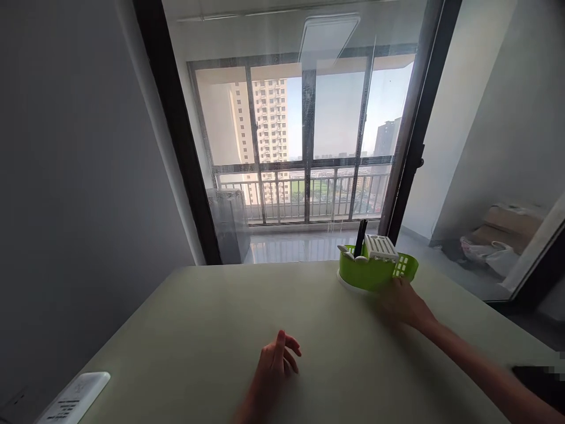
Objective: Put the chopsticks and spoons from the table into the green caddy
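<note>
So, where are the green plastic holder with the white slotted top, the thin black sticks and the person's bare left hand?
Green plastic holder [364, 274]: head view, on its front wall.
Thin black sticks [361, 238]: head view, middle of the bundle.
Bare left hand [275, 357]: head view, middle of the hand.

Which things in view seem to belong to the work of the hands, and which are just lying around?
Likely in the work:
green basket, by the right hand
its black sticks
its white slotted rack

Probably lying around:
white device, lower left
dark object, right edge
cardboard box, far right
</note>
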A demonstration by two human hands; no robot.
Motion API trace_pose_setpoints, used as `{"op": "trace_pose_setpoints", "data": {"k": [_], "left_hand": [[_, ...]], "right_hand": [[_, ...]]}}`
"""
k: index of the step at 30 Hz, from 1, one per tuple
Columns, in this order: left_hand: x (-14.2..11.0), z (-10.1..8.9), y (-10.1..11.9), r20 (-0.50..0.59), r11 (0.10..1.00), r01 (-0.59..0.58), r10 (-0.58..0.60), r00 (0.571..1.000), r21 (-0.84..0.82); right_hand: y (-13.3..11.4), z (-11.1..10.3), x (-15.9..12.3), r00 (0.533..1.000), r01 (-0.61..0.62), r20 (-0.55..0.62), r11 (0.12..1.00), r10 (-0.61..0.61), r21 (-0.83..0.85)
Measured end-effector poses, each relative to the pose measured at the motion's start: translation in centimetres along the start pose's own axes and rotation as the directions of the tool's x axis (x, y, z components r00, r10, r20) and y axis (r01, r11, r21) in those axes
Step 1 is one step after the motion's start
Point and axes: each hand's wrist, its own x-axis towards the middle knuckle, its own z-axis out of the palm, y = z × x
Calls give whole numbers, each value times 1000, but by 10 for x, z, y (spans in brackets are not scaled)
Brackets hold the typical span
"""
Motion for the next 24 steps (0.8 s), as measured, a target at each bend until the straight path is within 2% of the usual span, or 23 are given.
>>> {"op": "trace_pose_setpoints", "data": {"k": [4,9,13,16,18,21,23,24], "left_hand": [[1,0,0,9,1000,12,-13,1000,28],[0,1,-1,-22,1000,8,-7,1000,23],[-1,1,-2,-86,999,24,-26,996,-25],[5,-9,-1,-214,999,-14,4,977,-44],[12,-23,6,-354,997,-78,66,933,-18],[24,-49,36,-566,980,-172,196,800,96],[34,-60,68,-611,956,-223,292,736,188],[41,-61,85,-590,943,-241,331,736,229]], "right_hand": [[-11,12,-25,996,84,49,988,-78,-128],[-45,24,-65,974,214,114,965,-198,-150],[-78,29,-99,954,269,144,963,-265,-10],[-95,27,-124,945,263,166,957,-282,126],[-98,24,-138,933,272,185,943,-307,194],[-90,19,-152,923,328,116,909,-366,256],[-77,18,-155,927,365,-2,900,-375,238],[-69,18,-154,927,375,-68,901,-369,219]]}}
